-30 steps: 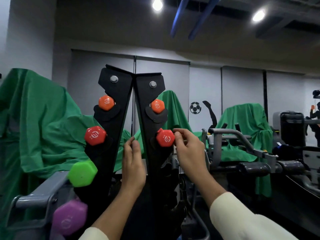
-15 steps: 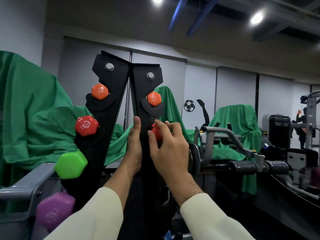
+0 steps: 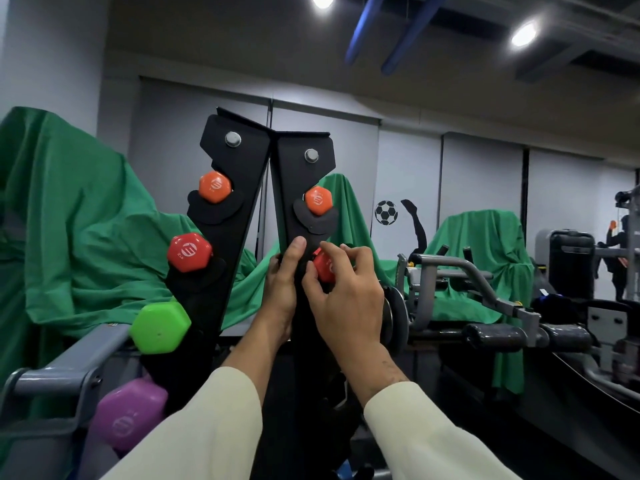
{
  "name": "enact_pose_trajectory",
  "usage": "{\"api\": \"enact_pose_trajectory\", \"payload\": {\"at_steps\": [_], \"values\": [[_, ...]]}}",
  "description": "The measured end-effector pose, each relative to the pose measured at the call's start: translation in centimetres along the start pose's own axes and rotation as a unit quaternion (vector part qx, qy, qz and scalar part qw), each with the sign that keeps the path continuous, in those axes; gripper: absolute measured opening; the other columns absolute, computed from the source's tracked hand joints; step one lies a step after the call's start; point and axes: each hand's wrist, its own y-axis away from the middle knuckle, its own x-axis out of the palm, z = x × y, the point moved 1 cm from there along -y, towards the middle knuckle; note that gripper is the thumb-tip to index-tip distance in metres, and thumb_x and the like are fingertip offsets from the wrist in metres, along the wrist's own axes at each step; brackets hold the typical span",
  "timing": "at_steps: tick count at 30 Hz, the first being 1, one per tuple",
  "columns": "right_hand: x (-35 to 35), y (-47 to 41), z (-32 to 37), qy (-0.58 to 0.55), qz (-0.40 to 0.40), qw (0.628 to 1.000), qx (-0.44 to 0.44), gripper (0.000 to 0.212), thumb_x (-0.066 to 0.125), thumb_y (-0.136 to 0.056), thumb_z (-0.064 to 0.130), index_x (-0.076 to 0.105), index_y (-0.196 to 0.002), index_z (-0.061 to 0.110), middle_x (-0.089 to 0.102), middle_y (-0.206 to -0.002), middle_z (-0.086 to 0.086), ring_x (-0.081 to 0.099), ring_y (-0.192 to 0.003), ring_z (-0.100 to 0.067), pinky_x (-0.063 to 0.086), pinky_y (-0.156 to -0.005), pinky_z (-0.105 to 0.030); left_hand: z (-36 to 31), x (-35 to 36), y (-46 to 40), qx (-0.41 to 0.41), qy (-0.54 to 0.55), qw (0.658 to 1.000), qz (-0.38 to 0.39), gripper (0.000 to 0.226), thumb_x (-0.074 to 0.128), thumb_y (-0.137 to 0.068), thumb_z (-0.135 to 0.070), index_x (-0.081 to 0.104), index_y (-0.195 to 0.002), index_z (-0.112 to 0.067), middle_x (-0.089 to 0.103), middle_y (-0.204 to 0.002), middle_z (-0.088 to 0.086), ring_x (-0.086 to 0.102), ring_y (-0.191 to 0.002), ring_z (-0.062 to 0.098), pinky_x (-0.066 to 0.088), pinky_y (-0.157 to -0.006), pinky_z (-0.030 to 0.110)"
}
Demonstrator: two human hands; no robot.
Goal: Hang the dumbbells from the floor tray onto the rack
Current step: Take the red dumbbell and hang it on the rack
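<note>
The step in hand looks like the seating of a red dumbbell [image 3: 325, 268] into the second cradle down on the right upright of the black rack [image 3: 294, 174]. The right hand [image 3: 346, 299] curls its fingers [image 3: 332, 251] round the near red head, just below the orange dumbbell [image 3: 318, 199] already hung at the top. The left hand [image 3: 282, 285] lies between the two uprights with its fingers straight against the inner edge of the right upright, holding nothing that shows. On the left upright an orange head [image 3: 214, 186], a red head [image 3: 189, 252], a green head [image 3: 160, 328] and a purple head [image 3: 129, 415] sit in descending cradles. The next move likely calls for checking the handle rests fully in the notch before letting go; the floor tray is out of view.
</note>
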Motion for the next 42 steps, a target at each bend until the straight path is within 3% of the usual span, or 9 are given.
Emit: {"api": "enact_pose_trajectory", "payload": {"at_steps": [10,14,16,19,22,26,31,37,42], "values": [[-1.8,-0.1,0.5,0.015,0.090,0.996,0.003,0.053,0.072,-0.090,0.029,0.059,-0.141,0.024,0.051,-0.127,-0.002,0.062,-0.110,-0.023,0.054,-0.092,-0.040,-0.4,0.1,0.7,0.018,0.012,1.000,0.021,0.086,0.078,-0.078,-0.068,0.063,-0.131,-0.002,0.074,-0.120,0.021,0.072,-0.112,0.038,0.054,-0.104,0.055],[-2.4,-0.5,0.9,0.030,0.122,0.992,0.006,0.052,0.070,-0.093,0.031,0.058,-0.143,0.024,0.050,-0.127,-0.002,0.063,-0.105,-0.025,0.055,-0.091,-0.041,-1.1,-0.2,1.4,0.002,-0.037,0.999,0.013,0.089,0.075,-0.070,-0.081,0.066,-0.130,-0.016,0.077,-0.117,0.007,0.075,-0.108,0.024,0.057,-0.100,0.046],[-2.8,-0.7,1.2,0.036,0.138,0.990,0.008,0.052,0.069,-0.094,0.032,0.057,-0.144,0.023,0.049,-0.127,-0.002,0.063,-0.104,-0.026,0.056,-0.090,-0.041,-1.2,-0.6,2.2,-0.008,-0.105,0.994,0.012,0.094,0.062,-0.069,-0.094,0.061,-0.138,-0.030,0.074,-0.126,-0.006,0.070,-0.117,0.012,0.053,-0.103,0.039],[-3.4,-0.8,1.5,0.047,0.161,0.986,-0.002,0.055,0.068,-0.095,0.029,0.054,-0.148,0.021,0.049,-0.129,-0.005,0.063,-0.108,-0.027,0.056,-0.093,-0.041,-0.5,-1.5,3.7,-0.001,-0.207,0.978,0.012,0.099,0.034,-0.076,-0.101,0.035,-0.158,-0.044,0.044,-0.160,-0.015,0.038,-0.149,0.006,0.031,-0.125,0.043],[-4.3,-0.6,1.5,0.063,0.199,0.977,-0.030,0.067,0.068,-0.092,0.015,0.046,-0.155,0.017,0.048,-0.138,-0.009,0.060,-0.119,-0.030,0.051,-0.102,-0.040,-0.1,-2.1,7.1,0.091,-0.307,0.947,-0.015,0.069,0.034,-0.105,-0.064,0.027,-0.164,-0.030,0.026,-0.170,-0.008,0.020,-0.157,0.006,0.016,-0.130,0.037],[-5.0,-1.4,1.1,0.109,0.230,0.965,-0.055,0.072,0.072,-0.091,0.011,0.045,-0.156,0.019,0.051,-0.139,-0.010,0.061,-0.117,-0.032,0.049,-0.100,-0.038,0.9,-2.5,10.2,0.157,-0.371,0.915,-0.009,0.068,0.055,-0.106,-0.024,0.022,-0.165,-0.035,0.040,-0.164,-0.010,0.036,-0.149,0.005,0.033,-0.122,0.029],[-4.1,-1.6,1.0,0.111,0.212,0.969,-0.051,0.068,0.073,-0.088,0.004,0.052,-0.151,0.017,0.057,-0.131,-0.011,0.066,-0.108,-0.032,0.052,-0.095,-0.038,1.6,-2.1,10.0,0.145,-0.353,0.924,-0.025,0.074,0.059,-0.103,-0.020,0.022,-0.164,-0.038,0.047,-0.159,-0.010,0.046,-0.144,0.012,0.047,-0.115,0.043],[-4.2,-1.7,1.1,0.098,0.212,0.972,-0.036,0.070,0.075,-0.086,0.003,0.053,-0.151,0.018,0.057,-0.133,-0.007,0.067,-0.104,-0.024,0.050,-0.096,-0.032,1.8,-2.3,9.8,0.133,-0.348,0.928,-0.024,0.075,0.060,-0.103,-0.022,0.021,-0.163,-0.044,0.049,-0.158,-0.009,0.046,-0.145,0.013,0.046,-0.116,0.043],[-4.4,-1.8,1.3,0.083,0.224,0.971,-0.004,0.067,0.073,-0.090,0.008,0.051,-0.152,0.020,0.056,-0.135,-0.007,0.064,-0.112,-0.031,0.051,-0.098,-0.037,0.7,-2.1,10.0,0.136,-0.421,0.896,-0.031,0.078,0.062,-0.103,-0.025,0.017,-0.164,-0.041,0.045,-0.161,0.002,0.042,-0.149,0.021,0.041,-0.119,0.040]]}}
